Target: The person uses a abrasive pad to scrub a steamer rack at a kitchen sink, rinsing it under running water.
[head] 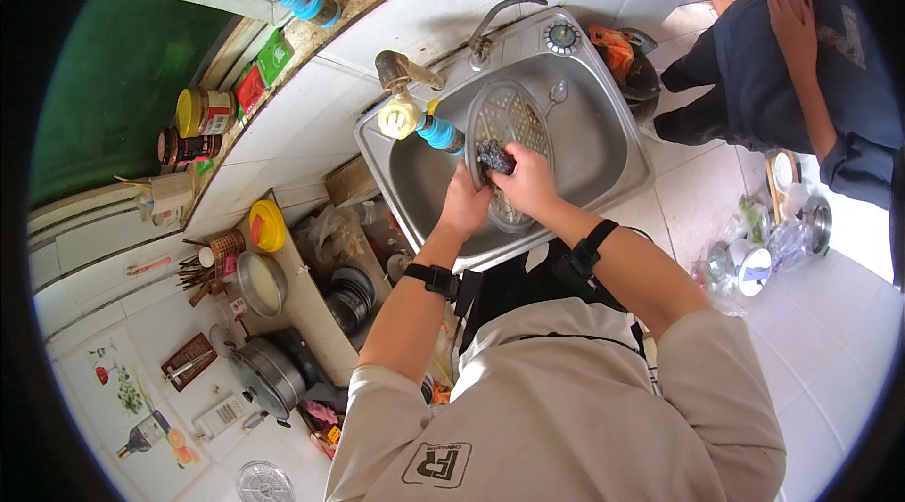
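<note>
Both hands are over a stainless steel sink [594,141]. My left hand [466,201] grips the near left rim of an oval draining basket with a perforated, slatted surface [505,117], which lies tilted in the basin. In my right hand [524,180] is a dark metal scouring pad [495,156], pressed against the basket's inner side. A metal spoon [558,91] rests in the basin beyond the basket. Just left of the basket, the blue tap extension [442,134] points down into the sink. The lower part of the basket is partly hidden by my right hand and forearm.
A curved metal faucet [481,49] stands behind the basin. Another person [799,56] stands at the right, hands together. Bags and bowls [751,269] sit on the floor there. At the left are a metal bowl [261,284], a lidded pot [265,375] and jars on the ledge [206,113].
</note>
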### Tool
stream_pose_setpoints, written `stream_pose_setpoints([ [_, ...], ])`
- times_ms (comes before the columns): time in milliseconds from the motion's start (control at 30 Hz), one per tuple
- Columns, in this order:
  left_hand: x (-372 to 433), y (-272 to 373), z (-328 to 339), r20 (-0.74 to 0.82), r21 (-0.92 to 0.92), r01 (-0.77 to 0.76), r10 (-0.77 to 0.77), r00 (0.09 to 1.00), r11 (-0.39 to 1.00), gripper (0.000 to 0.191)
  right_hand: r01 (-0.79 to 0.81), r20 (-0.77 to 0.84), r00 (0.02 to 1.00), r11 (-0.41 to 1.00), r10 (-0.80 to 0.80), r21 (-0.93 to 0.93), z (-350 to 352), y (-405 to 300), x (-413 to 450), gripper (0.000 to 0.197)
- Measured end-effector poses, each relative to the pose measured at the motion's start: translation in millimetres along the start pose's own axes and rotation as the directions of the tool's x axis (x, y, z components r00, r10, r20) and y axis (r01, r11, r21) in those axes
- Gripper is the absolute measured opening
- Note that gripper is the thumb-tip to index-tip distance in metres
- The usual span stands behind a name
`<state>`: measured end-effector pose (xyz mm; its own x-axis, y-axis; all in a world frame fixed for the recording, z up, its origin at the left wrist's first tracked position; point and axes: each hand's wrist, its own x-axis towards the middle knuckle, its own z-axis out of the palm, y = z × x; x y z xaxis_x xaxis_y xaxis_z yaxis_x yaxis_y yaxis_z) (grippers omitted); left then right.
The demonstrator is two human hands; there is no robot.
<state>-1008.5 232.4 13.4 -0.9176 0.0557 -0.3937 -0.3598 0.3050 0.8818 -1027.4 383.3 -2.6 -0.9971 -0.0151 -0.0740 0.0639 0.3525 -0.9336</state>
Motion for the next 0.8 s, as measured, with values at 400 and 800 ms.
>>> stream_pose_setpoints([
  [400, -3.7, -6.2, -2.5, -0.037, 0.007, -0.056, 0.056, 0.998, 0.998, 0.06, -0.038, -0.012, 0.999, 0.999, 0.037, -0.029, -2.0, 16.2, 18.5, 0.042],
  [800, 7.2, 3.0, 0.2, -0.064, -0.225, 0.077, -0.093, 0.994, 0.971, 0.04, 0.146, 0.023, 0.989, 0.989, -0.146, 0.022, -8.9, 5.7, 41.9, 0.051],
])
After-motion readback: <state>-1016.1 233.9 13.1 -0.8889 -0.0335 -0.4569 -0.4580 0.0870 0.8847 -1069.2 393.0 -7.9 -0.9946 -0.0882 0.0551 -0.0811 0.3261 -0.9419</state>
